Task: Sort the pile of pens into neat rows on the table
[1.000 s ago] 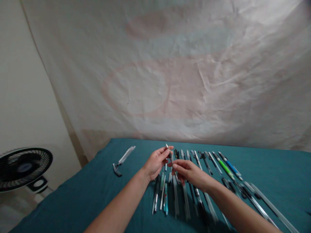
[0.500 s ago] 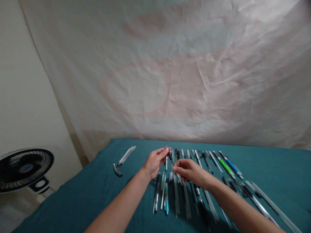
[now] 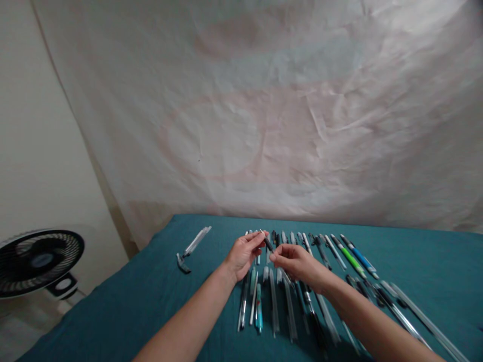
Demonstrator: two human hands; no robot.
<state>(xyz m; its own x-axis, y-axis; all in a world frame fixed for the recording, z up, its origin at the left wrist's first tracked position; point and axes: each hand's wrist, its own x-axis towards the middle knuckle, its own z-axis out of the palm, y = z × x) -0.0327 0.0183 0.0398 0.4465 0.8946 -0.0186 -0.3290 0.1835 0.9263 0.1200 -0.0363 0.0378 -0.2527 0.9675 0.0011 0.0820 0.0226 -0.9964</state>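
Observation:
A pen (image 3: pixel 268 245) with a dark front section is held aslant above the table, its thin tip pointing up and left. My left hand (image 3: pixel 244 255) pinches it near the tip between thumb and fingers. Lower on the same pen, my right hand (image 3: pixel 296 260) grips with thumb and forefinger, and the rear end runs down under that hand, partly hidden. Beneath and around both hands lie rows of pens, among them a light-blue pen (image 3: pixel 258 309) and a clear-barrelled pen (image 3: pixel 273 304).
On the teal cloth (image 3: pixel 151 296), a green pen (image 3: pixel 351 257) and a blue pen (image 3: pixel 363 259) lie right. Long clear tubes (image 3: pixel 430 322) sit at lower right. Clear pen parts (image 3: pixel 196 241) and dark caps (image 3: pixel 183 263) lie left. A fan (image 3: pixel 41 261) stands beyond the left edge.
Both hands have shifted very slightly to the right with the pen, and the gap between them has narrowed a little. The pens on the cloth have not moved.

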